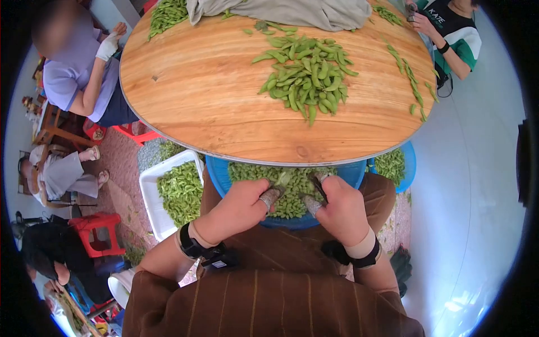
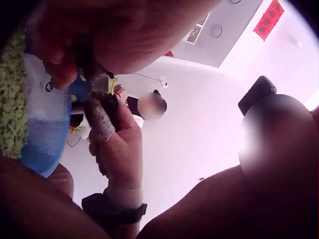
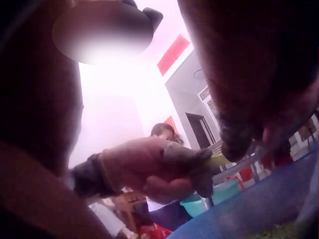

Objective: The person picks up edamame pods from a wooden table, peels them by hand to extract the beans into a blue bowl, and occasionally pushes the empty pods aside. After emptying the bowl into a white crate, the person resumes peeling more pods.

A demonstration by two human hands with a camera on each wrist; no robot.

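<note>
My left hand (image 1: 241,197) is over a blue basin (image 1: 216,171) of shelled green soybeans (image 1: 292,209). Its thumb and fingers pinch a green soybean pod (image 3: 218,161), seen between the two hands in the right wrist view. Facing it, my right hand (image 1: 345,209) has curled fingers, with thumb and forefinger pointing toward the left hand. I cannot tell whether it grips anything. Greyish wraps cover fingers of both hands, such as the right thumb (image 2: 101,122). The basin sits at my lap, partly under the table edge.
Ahead is a round wooden table (image 1: 196,101) with a heap of soybean pods (image 1: 309,76) and a grey cloth (image 1: 292,11). Left of the basin stands a white tray (image 1: 147,188) of pods; another blue basin (image 1: 410,165) is at right. People sit around; a red stool (image 1: 98,230) stands at left.
</note>
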